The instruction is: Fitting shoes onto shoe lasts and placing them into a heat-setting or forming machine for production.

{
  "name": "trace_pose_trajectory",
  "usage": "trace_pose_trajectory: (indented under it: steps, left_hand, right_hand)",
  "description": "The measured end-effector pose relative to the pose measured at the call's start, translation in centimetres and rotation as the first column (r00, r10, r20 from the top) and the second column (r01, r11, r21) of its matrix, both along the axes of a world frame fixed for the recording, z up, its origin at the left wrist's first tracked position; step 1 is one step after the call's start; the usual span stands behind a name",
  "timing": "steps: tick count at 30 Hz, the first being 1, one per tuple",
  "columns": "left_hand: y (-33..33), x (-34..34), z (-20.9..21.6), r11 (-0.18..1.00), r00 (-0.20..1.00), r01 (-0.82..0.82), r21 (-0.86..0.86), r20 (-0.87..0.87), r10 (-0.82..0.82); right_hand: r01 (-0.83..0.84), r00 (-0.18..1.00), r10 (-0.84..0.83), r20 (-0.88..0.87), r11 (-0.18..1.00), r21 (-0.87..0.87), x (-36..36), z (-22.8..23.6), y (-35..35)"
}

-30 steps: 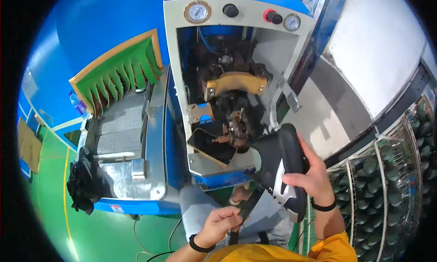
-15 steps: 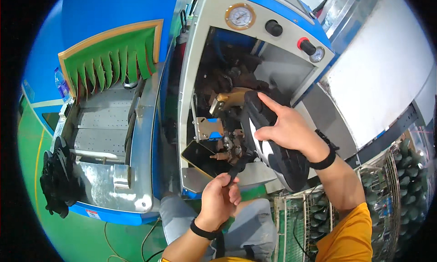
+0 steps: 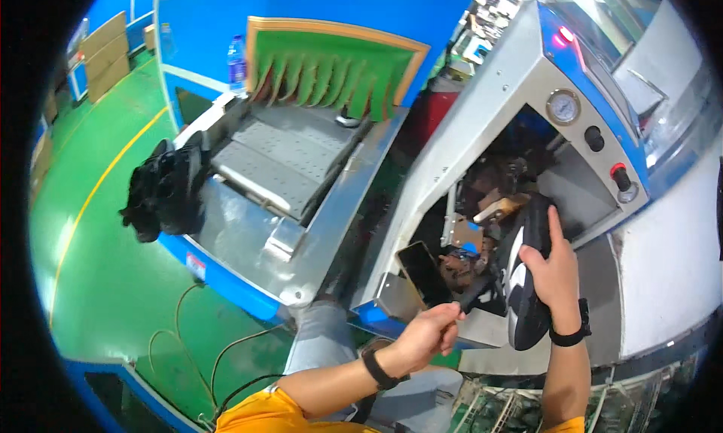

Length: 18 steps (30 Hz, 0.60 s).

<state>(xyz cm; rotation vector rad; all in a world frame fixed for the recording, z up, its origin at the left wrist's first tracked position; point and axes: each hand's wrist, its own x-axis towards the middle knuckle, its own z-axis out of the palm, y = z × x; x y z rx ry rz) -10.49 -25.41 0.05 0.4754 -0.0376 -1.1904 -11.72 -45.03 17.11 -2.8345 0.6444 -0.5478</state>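
Black shoe, white patch on its side, and it's up in the air in front of the open machine, long axis running near vertical! The right hand has it firmly: thumb across the side by the white patch, a finger stretched up along the opposite edge, the shoe sitting just left of the palm, one end reaching above the fingers and the other dropping below the thumb. Over to the left hand, closed in a pinch on a black strap that runs toward the shoe; whether they join is hard to see. Just above that hand, a dark flat slab leans at the machine's opening. Farther left, a perforated metal bed leads to a green strip curtain, with dark shoes bunched at the near corner.
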Motion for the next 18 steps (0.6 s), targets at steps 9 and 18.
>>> trace_pose_trajectory:
  steps: [9, 18]
  left_hand:
    - [1.2, -4.4, 2.1, 0.990, 0.973, 0.136, 0.048, 0.181, -0.143]
    - [7.0, -6.8, 5.0, 0.979, 0.899, 0.200, 0.042, 0.389, -0.200]
  right_hand:
    - [0.087, 0.980, -0.054, 0.191, 0.982, -0.166, -4.0, -0.3, 3.0]
    - [-0.078, 0.981, 0.117, 0.156, 0.968, -0.238, -22.9, -6.3, 10.7]
